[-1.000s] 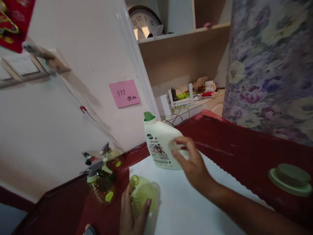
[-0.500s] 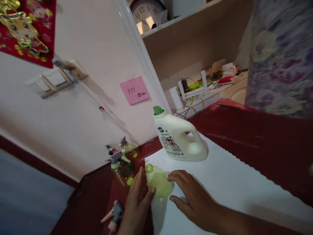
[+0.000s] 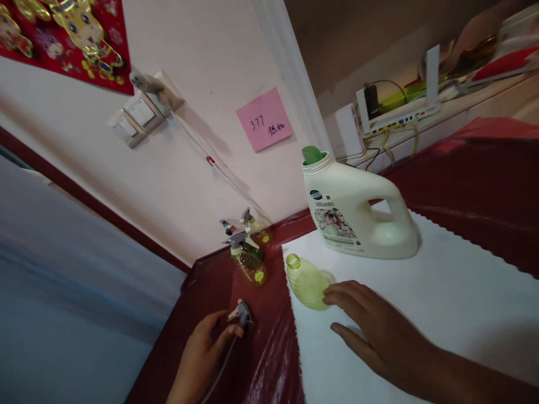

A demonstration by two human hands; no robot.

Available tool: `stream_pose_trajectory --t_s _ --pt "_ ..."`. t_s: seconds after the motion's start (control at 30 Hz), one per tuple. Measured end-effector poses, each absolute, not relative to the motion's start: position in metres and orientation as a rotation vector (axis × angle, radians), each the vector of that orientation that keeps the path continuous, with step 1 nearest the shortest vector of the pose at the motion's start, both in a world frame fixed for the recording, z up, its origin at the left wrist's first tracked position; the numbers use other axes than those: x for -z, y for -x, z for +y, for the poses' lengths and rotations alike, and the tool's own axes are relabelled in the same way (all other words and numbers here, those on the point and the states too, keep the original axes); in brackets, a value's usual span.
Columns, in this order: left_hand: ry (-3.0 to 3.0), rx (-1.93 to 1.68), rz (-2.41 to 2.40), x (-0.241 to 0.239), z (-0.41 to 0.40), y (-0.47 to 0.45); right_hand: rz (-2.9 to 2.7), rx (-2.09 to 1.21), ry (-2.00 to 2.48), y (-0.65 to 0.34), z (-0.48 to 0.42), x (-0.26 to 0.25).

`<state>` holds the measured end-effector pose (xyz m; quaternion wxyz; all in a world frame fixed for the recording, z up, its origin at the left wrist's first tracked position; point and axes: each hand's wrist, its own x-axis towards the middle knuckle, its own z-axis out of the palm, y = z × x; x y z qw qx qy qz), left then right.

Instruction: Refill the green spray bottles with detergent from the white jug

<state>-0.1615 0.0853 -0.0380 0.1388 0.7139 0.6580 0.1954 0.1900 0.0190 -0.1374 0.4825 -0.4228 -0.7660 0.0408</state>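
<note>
My left hand point(image 3: 206, 342) has its thumb and fingers closed around a grey-and-white trigger spray head point(image 3: 241, 315) over the dark red table cover, a thin tube trailing down from it. The yellow-green clear bottle point(image 3: 309, 283), its mouth uncapped, stands on the white sheet point(image 3: 458, 286). Beside its lower right side my right hand point(image 3: 374, 325) is open, fingers apart, fingertips at or very close to the bottle. Behind it stands a large cream jug point(image 3: 357, 207) with a handle and green piece in its neck.
Several spray bottles point(image 3: 248, 261) stand by the wall at the table's back corner. A pink note point(image 3: 264, 119) and switches point(image 3: 135, 120) are on the wall. At the right back, a white router point(image 3: 400, 118) with cables sits on a ledge.
My left hand has left the bottle's side, moved left and closed on the spray head. My right hand stays by the bottle. The view has shifted, bringing the jug closer.
</note>
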Motion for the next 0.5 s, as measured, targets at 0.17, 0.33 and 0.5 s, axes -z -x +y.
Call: stream_pose_trajectory --t_s 0.17,0.33,0.5 --pt "-2.18 -0.3 1.929 0.057 0.081 0.157 -1.855 -0.08 1.035 -0.191 0.019 0.137" --pt "-2.214 -0.269 2.011 0.064 0.084 0.149 -1.867 -0.068 1.048 -0.191 0.02 0.137" --pt "-2.098 -0.435 1.957 0.039 0.074 0.151 -1.859 -0.125 1.096 -0.19 0.021 0.136"
